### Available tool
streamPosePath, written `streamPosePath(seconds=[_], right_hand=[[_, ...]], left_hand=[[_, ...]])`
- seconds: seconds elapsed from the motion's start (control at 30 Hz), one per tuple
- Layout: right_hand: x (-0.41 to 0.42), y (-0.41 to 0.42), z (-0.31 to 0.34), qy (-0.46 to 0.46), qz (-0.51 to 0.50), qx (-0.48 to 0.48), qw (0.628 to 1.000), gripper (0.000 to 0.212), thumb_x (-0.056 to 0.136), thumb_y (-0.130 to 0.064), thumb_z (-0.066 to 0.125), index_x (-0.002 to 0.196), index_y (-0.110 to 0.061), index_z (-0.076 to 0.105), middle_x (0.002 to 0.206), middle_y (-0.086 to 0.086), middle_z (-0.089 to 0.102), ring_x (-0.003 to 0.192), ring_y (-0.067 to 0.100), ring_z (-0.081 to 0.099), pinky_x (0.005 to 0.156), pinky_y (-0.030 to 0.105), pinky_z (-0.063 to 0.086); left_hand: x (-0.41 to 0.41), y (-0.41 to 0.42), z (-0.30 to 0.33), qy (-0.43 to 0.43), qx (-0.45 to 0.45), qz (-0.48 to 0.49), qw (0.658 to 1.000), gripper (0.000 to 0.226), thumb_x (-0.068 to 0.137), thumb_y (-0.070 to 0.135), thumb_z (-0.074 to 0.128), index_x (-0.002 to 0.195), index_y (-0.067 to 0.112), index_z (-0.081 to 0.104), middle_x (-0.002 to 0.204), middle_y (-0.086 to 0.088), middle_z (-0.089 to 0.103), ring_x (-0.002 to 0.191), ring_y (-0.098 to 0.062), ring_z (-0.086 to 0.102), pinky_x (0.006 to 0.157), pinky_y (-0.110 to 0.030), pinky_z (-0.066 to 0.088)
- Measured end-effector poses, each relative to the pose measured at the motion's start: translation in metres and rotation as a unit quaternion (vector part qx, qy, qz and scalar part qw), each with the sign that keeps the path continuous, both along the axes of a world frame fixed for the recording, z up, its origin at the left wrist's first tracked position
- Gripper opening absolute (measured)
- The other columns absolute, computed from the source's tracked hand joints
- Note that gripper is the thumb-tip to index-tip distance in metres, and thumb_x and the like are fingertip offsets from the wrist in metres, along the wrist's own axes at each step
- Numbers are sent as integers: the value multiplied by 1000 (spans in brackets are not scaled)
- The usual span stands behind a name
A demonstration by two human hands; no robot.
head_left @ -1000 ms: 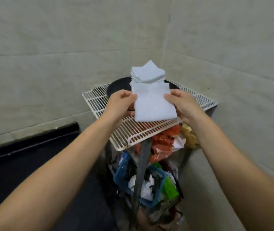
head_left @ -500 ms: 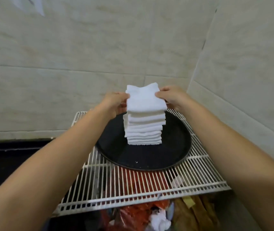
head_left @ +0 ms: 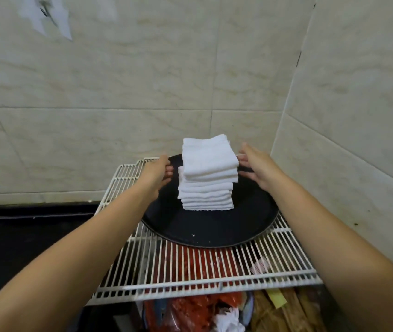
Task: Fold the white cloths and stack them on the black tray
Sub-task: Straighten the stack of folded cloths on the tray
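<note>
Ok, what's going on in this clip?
A person is stacking folded white cloths on a round black tray that sits on a white wire rack. The left hand and right hand flank the upper part of the pile, fingers relaxed, with no grip on any cloth.

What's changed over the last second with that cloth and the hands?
The folded cloth, held in front a second ago, now lies on top of the stack. Left hand and right hand have let go and flank it. Black tray and wire rack unchanged.
</note>
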State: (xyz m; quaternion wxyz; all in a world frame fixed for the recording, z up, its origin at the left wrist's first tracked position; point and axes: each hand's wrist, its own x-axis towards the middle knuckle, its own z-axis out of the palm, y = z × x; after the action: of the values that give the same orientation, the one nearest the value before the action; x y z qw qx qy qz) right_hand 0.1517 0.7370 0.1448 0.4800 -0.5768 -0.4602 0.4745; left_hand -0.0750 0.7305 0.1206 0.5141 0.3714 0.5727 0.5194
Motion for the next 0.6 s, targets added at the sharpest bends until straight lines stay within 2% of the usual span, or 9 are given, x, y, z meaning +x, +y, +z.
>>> streamPosePath(seconds=[0.07,0.1,0.17,0.2,0.23,0.37,0.5,0.6], right_hand=[[-5,-4,-16,50,24,-42,998,46,100,-45,32,127,-15,53,126,6,60,114,21,56,83,33,49],[-10,-6,-21,71,39,-56,995,47,99,-49,30,122,-18,58,125,5,62,113,21,58,89,35,49],[-20,-11,-26,102,63,-61,991,48,99,-54,30,108,-23,65,118,4,67,110,22,60,98,37,47],[-24,-14,-26,112,76,-58,989,48,98,-56,30,102,-24,65,113,4,68,108,22,61,97,37,47],[-27,-16,-26,122,88,-57,987,50,98,-57,29,98,-23,66,109,4,69,105,23,63,94,37,49],[-30,-20,-22,119,115,-65,984,60,96,-61,26,93,-18,69,97,8,73,89,20,68,76,32,53],[-31,-19,-21,92,123,-70,986,57,99,-55,21,90,-20,65,89,4,70,86,18,65,78,30,52],[-25,-19,-22,107,114,-66,985,55,100,-53,24,98,-17,66,99,7,70,95,20,65,83,32,51]], left_hand=[[6,-8,-13,-60,-32,-33,997,59,99,44,35,141,2,35,138,-12,48,123,-22,49,105,-35,37],[12,-12,-16,-98,-46,-62,992,66,98,49,31,145,2,29,146,-11,41,131,-24,44,106,-36,38],[22,-18,-17,-156,-64,-111,979,69,97,56,25,140,5,41,140,-13,50,120,-26,54,88,-36,48],[26,-20,-16,-167,-67,-124,976,68,96,58,23,132,8,51,133,-13,57,112,-27,60,80,-35,50],[30,-21,-15,-167,-64,-129,975,68,95,60,22,126,11,57,127,-13,62,107,-27,63,79,-36,51],[37,-19,-13,-128,-46,-141,981,70,93,65,22,126,15,58,121,-13,65,106,-28,65,89,-38,52],[43,-21,-8,-106,-63,-158,980,76,91,68,21,130,13,54,126,-17,61,110,-29,62,91,-38,50],[39,-22,-7,-103,-65,-188,975,79,91,68,14,127,12,57,125,-15,62,109,-27,62,86,-36,51]])
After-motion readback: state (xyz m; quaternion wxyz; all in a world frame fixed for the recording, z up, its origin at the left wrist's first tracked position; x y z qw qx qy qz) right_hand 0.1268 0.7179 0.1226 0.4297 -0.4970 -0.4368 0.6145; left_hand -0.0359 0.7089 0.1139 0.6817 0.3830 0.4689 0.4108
